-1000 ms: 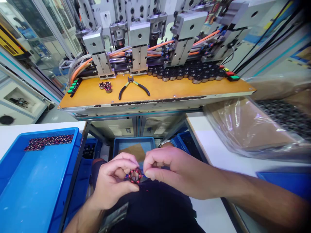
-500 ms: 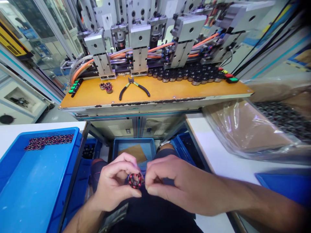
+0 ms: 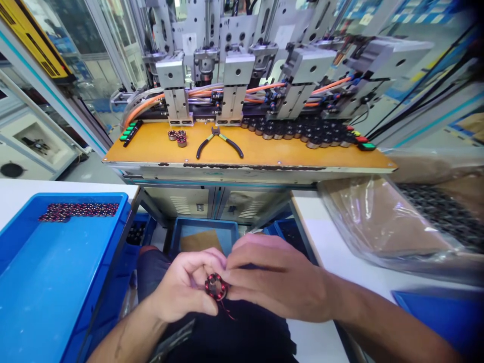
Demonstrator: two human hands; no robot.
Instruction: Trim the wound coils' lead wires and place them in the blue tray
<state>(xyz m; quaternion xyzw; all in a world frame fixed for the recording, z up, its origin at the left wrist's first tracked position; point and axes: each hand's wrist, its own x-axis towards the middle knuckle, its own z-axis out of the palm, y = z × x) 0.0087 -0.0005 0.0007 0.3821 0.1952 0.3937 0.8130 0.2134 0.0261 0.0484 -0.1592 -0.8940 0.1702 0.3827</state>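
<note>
A small ring-shaped motor stator (image 3: 216,288), wound with red and copper wire, is held in front of my lap. My left hand (image 3: 189,287) grips its left side, the thumb below and the curled fingers behind. My right hand (image 3: 280,277) is closed against its right edge, with fingers pressed together; the exact grip of its fingertips is partly hidden. Thin red wire ends (image 3: 228,311) hang loose below the stator.
Cutting pliers (image 3: 217,141) and a few stators (image 3: 179,137) lie on the orange bench (image 3: 151,151), beside rows of black-topped parts (image 3: 298,131) under a machine. At left, a blue tray (image 3: 56,262) holds many stators. A plastic-wrapped carton (image 3: 363,212) stands at right.
My right hand has turned over and closed in on the stator's right edge. Red wire ends now show below the stator. The camera view has shifted slightly.
</note>
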